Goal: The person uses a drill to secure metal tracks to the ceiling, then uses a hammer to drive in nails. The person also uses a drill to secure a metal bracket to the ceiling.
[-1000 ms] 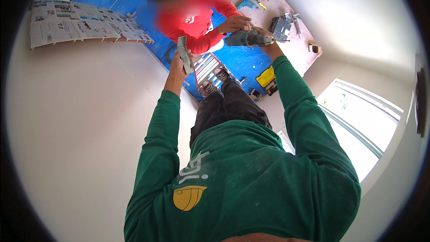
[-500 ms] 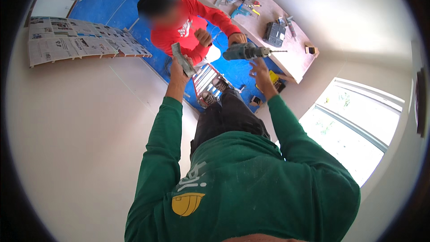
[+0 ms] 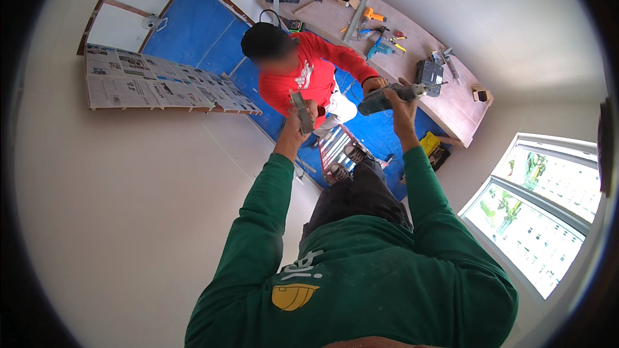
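The left hand (image 3: 295, 122) is closed around a small grey bracket (image 3: 301, 111), held up in front of the person in the red shirt (image 3: 303, 77). The right hand (image 3: 401, 104) grips a power drill (image 3: 387, 98), which that person's hand (image 3: 374, 84) also touches, above the blue floor sheet (image 3: 193, 32)

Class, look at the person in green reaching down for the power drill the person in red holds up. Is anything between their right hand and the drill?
Nothing visible. The right hand is already at the power drill, which the hand of the person in red holds at its other end. The left hand holds a small grey bracket, off to the side.
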Demonstrator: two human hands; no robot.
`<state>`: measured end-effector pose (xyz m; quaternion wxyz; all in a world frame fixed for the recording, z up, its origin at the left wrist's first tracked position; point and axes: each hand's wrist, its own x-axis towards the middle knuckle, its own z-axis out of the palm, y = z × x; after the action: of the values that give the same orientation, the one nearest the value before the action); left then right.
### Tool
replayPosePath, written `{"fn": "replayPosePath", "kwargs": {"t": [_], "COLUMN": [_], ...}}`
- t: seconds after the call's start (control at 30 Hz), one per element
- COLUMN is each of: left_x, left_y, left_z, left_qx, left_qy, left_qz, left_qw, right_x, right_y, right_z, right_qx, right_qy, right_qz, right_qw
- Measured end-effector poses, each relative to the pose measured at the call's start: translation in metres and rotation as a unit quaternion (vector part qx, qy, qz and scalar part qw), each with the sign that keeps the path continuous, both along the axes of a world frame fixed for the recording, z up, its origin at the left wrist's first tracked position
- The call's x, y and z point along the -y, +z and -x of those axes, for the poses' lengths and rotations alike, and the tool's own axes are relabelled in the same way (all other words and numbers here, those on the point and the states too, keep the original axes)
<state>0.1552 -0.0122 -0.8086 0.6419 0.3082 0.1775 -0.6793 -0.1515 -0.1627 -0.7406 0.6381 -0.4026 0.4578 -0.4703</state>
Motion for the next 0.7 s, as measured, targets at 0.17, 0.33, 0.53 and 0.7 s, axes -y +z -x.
{"fn": "replayPosePath", "kwargs": {"t": [0.17, 0.33, 0.53, 0.7], "left_x": [-0.011, -0.025, -0.065, -0.061], "left_y": [-0.029, -0.041, 0.04, 0.175], "left_z": [-0.012, -0.044, 0.01, 0.115], "left_qx": [0.029, 0.022, 0.176, 0.549], "left_qy": [0.056, 0.07, -0.006, -0.218], "left_qz": [0.036, -0.021, -0.219, -0.035], "left_qw": [0.997, 0.997, 0.96, 0.806], "right_x": [-0.009, -0.027, -0.054, -0.08], "right_y": [0.058, 0.118, 0.144, 0.17], "right_z": [0.036, 0.059, 0.065, 0.037], "right_qx": [-0.023, -0.068, -0.015, 0.027], "right_qy": [0.019, 0.054, 0.115, 0.185], "right_qz": [0.011, 0.028, 0.039, -0.022], "right_qw": [1.0, 0.996, 0.992, 0.982]}}
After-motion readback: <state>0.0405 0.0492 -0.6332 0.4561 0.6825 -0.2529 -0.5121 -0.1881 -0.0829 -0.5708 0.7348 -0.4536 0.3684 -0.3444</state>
